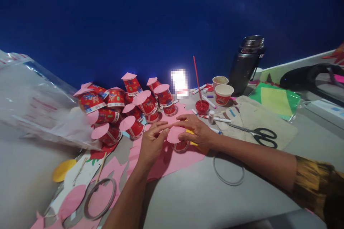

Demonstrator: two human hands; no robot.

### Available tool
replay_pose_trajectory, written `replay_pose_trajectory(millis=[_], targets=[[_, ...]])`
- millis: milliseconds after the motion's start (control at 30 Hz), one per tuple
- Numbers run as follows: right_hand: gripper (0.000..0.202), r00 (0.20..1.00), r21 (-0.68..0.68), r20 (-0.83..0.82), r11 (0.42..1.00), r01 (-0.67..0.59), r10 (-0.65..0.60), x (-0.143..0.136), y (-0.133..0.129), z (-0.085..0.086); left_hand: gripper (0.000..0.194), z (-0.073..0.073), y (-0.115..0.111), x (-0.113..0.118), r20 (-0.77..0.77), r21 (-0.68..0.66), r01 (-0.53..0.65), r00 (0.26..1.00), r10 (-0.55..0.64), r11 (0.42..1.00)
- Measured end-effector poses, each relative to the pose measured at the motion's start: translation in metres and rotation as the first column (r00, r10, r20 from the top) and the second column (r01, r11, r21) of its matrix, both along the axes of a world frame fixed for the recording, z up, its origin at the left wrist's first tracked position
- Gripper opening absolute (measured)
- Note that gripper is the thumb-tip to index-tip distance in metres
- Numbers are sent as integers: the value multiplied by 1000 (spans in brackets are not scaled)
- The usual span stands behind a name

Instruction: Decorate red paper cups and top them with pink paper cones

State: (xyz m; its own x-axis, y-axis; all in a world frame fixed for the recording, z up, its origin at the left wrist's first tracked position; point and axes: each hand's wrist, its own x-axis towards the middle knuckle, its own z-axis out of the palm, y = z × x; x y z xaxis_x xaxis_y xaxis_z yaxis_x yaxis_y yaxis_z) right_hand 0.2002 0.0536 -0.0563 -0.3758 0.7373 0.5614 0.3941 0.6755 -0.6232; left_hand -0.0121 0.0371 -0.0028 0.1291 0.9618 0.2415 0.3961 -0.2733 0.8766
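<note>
"Blue wall [107,25] at the back, grey table [188,193] below. Biggest thing on it?"

"Clear plastic bag [40,96], L of the pink sheet [193,157]. Sheet's next, flat on the table."

"Then?"

"Pile of red cups [145,103] w/ pink cone tops, at the sheet's far L; some tipped over. Cloth [243,114] R of sheet, then flask [240,68], far R of it."

"Hands?"

"Both over the sheet. R hand [199,132]: thumb + fingers grasping the pink cap [175,135]. L hand [154,141]: fingertips bent in at the cap's L rim; can't tell if they're gripping."

"Scissors?"

"Scissors [254,132] R of sheet, mostly on the cloth. Tape ring [114,189] near L of sheet."

"And the cup under that cap?"

"Cup [181,146] is on the sheet, btwn the hands, cap over its top."

"Smaller stuff?"

"Paint pot [202,108], red stick [197,77] in it, just past the sheet's far R edge. Pens [209,102] beside the pot, incl. one w/ a purple end."
</note>
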Motion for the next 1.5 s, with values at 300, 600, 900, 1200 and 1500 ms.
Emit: replay_pose_trajectory(millis=[300,600,900,1200,1500], targets=[[52,994,24,-105,999,31,-28,1,-2,4,24,-1,1,-1,-53,4,50,997,-49,999],[37,997,37,-43,997,69,-67,0,-1,-4,23,1,0,1,-32,19,42,999,-41,999],[23,982,-104,-167,992,69,-86,8,-8,23,20,1,1,-2,-12,49,31,999,-30,998],[17,965,-311,-211,947,85,-156,1,-8,22,20,9,-2,-4,31,15,21,999,-21,1000],[22,975,-381,-185,923,47,-126,-1,-10,26,20,6,1,-7,-41,17,32,999,-31,999]])
